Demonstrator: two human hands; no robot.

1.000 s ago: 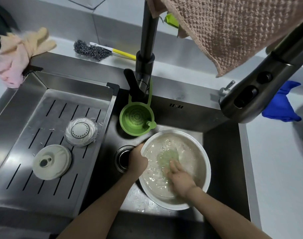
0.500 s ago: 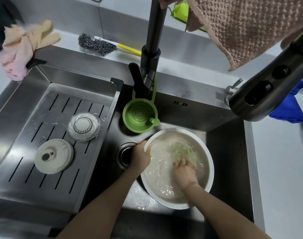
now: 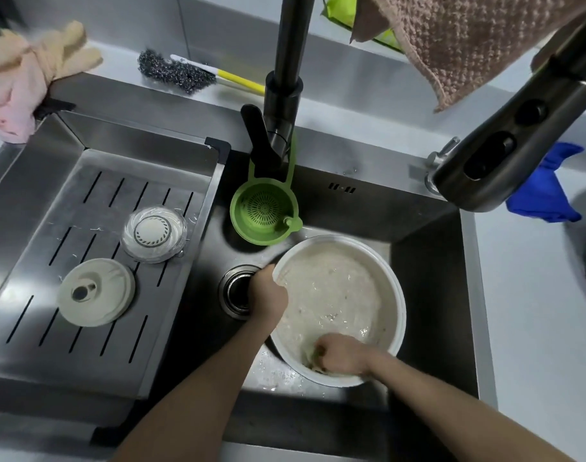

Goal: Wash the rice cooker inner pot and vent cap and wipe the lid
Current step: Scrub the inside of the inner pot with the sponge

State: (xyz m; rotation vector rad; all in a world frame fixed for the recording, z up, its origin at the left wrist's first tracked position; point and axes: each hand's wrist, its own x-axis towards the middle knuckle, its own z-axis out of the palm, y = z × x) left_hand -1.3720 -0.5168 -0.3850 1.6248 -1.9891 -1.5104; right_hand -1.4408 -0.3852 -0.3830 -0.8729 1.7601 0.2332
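Right hand (image 3: 343, 358) slid nearer inside pot (image 3: 398, 305); left fingers (image 3: 269, 278) grip rim.

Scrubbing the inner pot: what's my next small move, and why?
Probably sweep the right hand round to the far wall of the inner pot: it grips a greenish scrubber at the near wall, the water is cloudy, and the left hand holds the rim.
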